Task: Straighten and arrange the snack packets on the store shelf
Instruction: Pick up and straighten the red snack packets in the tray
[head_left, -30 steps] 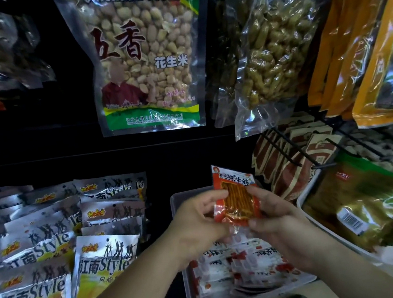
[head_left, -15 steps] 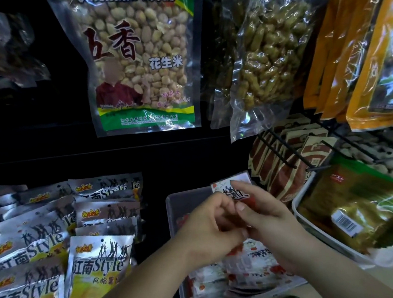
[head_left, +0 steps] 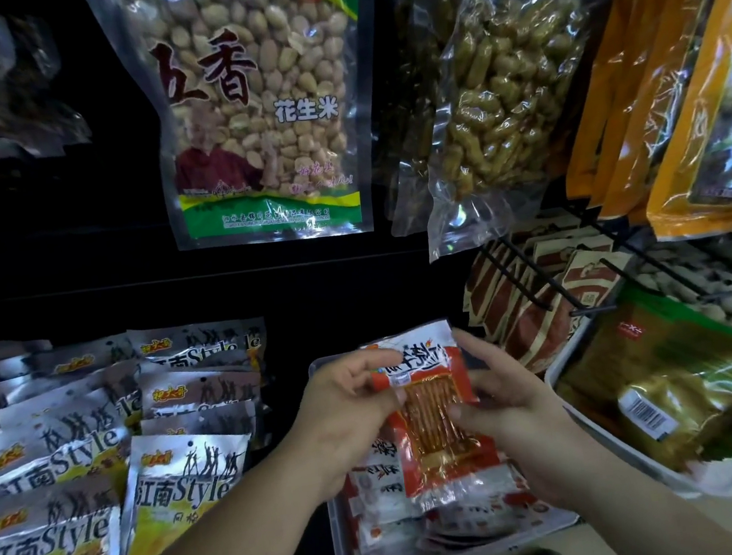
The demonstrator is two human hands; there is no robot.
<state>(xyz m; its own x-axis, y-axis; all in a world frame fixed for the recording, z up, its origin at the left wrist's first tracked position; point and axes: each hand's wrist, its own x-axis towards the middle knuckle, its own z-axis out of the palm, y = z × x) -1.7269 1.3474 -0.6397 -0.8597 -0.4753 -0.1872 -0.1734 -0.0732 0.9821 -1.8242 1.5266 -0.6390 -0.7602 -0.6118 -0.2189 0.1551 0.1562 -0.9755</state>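
Starting with the shallow clear plastic tray (head_left: 343,553): the loose red-and-white sachets (head_left: 381,503) inside it lie askew, so anything you set down crooked will likely slide. Directly above it you hold a few red-and-white windowed plastic snack packets (head_left: 429,411), stacked but offset. Your right hand (head_left: 528,436) grips their right edge, thumb on the front. Your left hand (head_left: 343,416) pinches the upper left corner. The film looks slick. Loosen either pinch while squaring them and one may drop beside the tray.
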